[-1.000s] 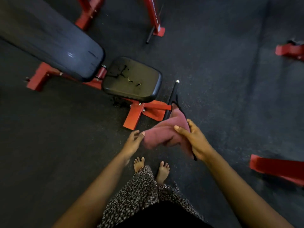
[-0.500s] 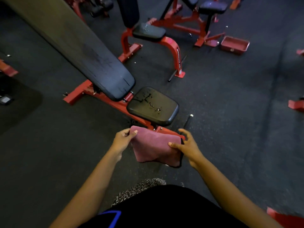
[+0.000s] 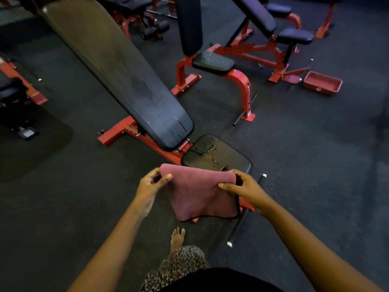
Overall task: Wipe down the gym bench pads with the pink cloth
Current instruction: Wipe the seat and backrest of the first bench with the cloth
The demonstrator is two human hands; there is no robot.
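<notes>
Cloth (image 3: 200, 194), pink with a dark hem, is hanging spread at lower centre of the frame. The left hand (image 3: 150, 185) is pinching its upper left corner; the right hand (image 3: 245, 187) is pinching the upper right corner. The cloth is covering the near edge of the black seat pad (image 3: 219, 152); the long back pad (image 3: 126, 81) is slanting toward the upper left.

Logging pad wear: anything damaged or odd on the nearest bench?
Yes. The seat pad has jagged shiny marks across its middle, cracks or liquid, cannot tell. The back pad shows short splits near its lower edge.
</notes>
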